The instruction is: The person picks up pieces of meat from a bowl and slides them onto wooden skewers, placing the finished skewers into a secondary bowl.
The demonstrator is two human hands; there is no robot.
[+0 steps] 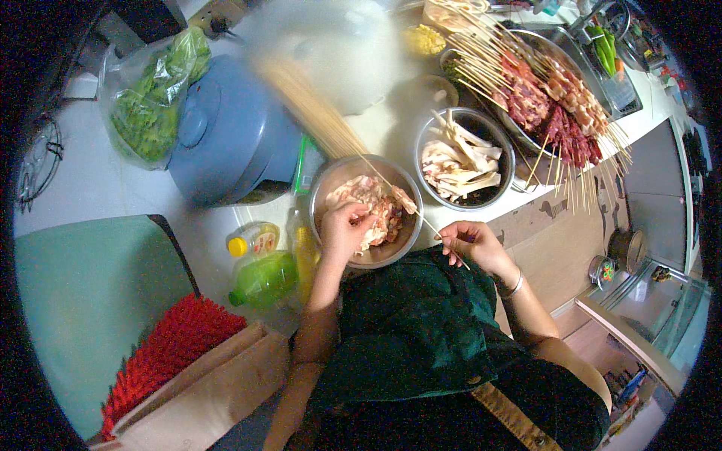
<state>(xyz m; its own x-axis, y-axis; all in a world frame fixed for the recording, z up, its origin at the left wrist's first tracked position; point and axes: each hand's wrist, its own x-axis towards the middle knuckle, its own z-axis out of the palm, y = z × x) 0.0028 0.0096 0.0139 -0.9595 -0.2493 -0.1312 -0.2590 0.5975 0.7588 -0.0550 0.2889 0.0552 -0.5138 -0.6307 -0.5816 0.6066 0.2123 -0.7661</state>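
Observation:
My right hand (474, 243) pinches the lower end of a bamboo skewer (430, 225), just off the bowl's right side. A piece of raw meat (404, 200) is threaded partway along it, over the rim. The skewer slants up and left across a steel bowl (418, 228). Inside the bowl lie pale and pinkish pieces of raw meat (389, 222). My left hand (344, 228) reaches in over the left rim, its fingers bent against the meat; whether they grip a piece is hidden.
Bare bamboo skewers (316, 107) lie behind the bowl. Right of it stands a pot (510, 169) of pale poultry feet; beyond, a basin (541, 39) holds loaded meat skewers whose tips overhang the counter. A blue lidded container (231, 129), bagged greens (149, 113) and bottles (265, 276) stand left.

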